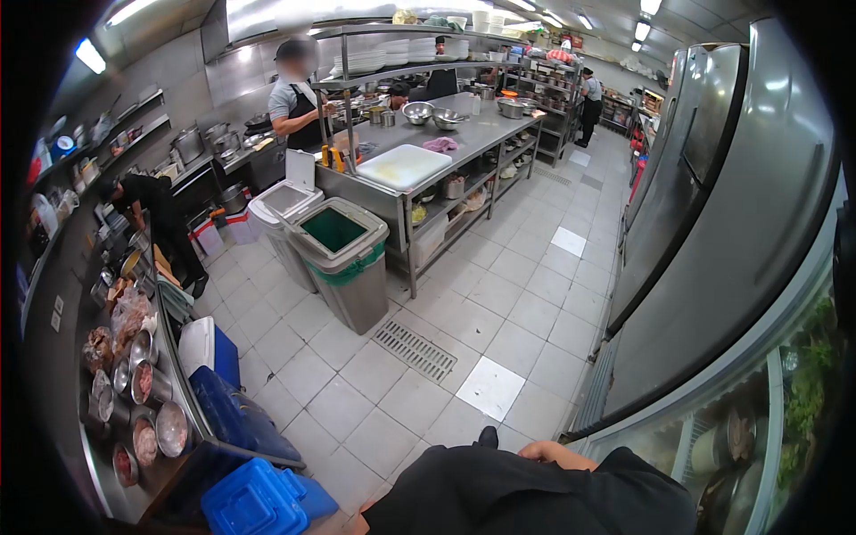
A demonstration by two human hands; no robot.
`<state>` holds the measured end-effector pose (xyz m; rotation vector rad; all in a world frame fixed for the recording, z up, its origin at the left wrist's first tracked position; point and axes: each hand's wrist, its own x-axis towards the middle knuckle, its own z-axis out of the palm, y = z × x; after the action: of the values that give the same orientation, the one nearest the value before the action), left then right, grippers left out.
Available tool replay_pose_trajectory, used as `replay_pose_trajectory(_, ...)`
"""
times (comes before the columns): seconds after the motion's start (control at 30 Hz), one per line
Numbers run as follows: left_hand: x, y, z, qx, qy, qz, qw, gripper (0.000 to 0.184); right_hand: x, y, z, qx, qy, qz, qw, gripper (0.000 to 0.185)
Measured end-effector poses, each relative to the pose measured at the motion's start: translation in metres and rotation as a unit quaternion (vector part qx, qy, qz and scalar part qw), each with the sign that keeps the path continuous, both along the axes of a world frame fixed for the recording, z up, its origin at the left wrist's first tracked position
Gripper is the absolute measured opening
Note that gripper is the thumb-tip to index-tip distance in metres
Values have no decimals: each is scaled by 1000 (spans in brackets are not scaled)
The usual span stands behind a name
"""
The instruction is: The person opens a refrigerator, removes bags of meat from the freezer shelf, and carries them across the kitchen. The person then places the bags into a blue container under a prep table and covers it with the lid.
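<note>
Blue lidded plastic bin (pixel 259 501), low in my feed, near the left forearm (pixel 362 521).
Watching remotely, I see the right hand (pixel 533 451) partly hidden by the black shirt (pixel 499 489); the left hand is out of sight, so I cannot tell either grip. Beyond the bin, metal bowls (pixel 183 428) of meat crowd a steel counter (pixel 165 489).

The floor (pixel 535 330) is stretching between the table (pixel 490 123) and the fridge (pixel 744 232), leaving passage, while bins (pixel 357 294) are blocking the table's near end and a blue tub (pixel 250 499) is crowding the counter (pixel 162 481).
</note>
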<state>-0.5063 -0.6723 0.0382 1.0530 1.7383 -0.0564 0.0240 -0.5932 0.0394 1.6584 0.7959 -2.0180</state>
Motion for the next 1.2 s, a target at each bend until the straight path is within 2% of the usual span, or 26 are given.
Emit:
replay_pose_trajectory(0.2,-1,-8,-7,-9,9,-16,1000,32,-9,4,8,-4,29,-3,1000,31)
replay_pose_trajectory(0.27,-2,-9,-7,-10,7,-14,1000,33,1,6,-42,-14,50,12,999,34)
replay_pose_trajectory(0.3,-2,-13,-11,-11,8,-15,1000,33,13,4,-91,-2,72,21,997,36)
replay_pose_trajectory(0.37,-3,-16,-9,-11,9,-11,1000,33,15,6,-95,10,79,43,996,39)
replay_pose_trajectory(0.53,-5,-19,-3,-22,19,5,1000,34,-12,20,-19,111,28,74,991,41)
replay_pose_trajectory(0.63,-6,-27,-1,-37,32,4,999,35,-28,26,4,198,3,77,977,43)
replay_pose_trajectory(0.77,-27,-24,-36,-64,52,-43,996,36,-49,29,30,263,-26,65,962,44)
replay_pose_trajectory(0.8,-32,-27,-54,-60,42,-57,996,37,-49,29,35,270,-19,74,960,45)
replay_pose_trajectory(0.87,-36,-28,-51,-54,33,-67,996,38,-45,33,34,270,-8,91,958,45)
replay_pose_trajectory(0.93,-26,-19,-14,-118,38,16,992,38,-39,36,31,268,-5,100,958,45)
replay_pose_trajectory(0.97,-22,-20,-8,-117,35,21,992,38,-34,37,31,266,-5,104,958,45)
replay_pose_trajectory(1.07,-12,-21,-12,-90,27,64,994,37,-20,43,29,258,-6,120,959,45)
replay_pose_trajectory(1.17,3,-34,-29,-87,-3,49,995,39,-6,50,30,250,-10,131,959,45)
replay_pose_trajectory(1.2,10,-39,-29,-47,6,38,998,40,-2,52,30,249,-11,134,959,45)
